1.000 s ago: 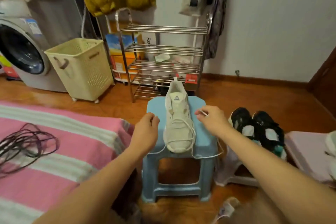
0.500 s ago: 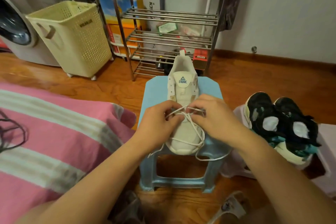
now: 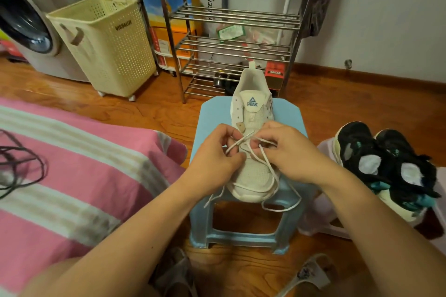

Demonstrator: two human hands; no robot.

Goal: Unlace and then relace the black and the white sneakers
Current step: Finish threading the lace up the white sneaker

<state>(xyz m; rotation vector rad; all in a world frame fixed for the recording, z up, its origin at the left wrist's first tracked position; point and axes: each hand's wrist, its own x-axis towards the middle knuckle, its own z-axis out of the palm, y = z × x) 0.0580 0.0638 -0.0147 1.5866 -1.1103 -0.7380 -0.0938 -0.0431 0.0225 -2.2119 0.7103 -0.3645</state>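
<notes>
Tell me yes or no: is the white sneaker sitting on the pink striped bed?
No, the white sneaker stands on the blue stool, and the bed lies off to its left.

Cream laundry basket (image 3: 106, 43) beside steel rack (image 3: 231, 17)

Both hands worked the lace of a white sneaker on a blue stool.

The white sneaker (image 3: 251, 152) sat toe toward the camera on the blue stool (image 3: 288, 116); the left hand (image 3: 216, 155) and right hand (image 3: 288, 152) each pinched a strand of the white lace (image 3: 268, 164) over the mid eyelets — loose ends hung past the stool's front edge. Two black sneakers (image 3: 386, 164) lay just to the right, and a dark lace (image 3: 21, 164) lay on the pink striped bedcover (image 3: 96, 176).
</notes>
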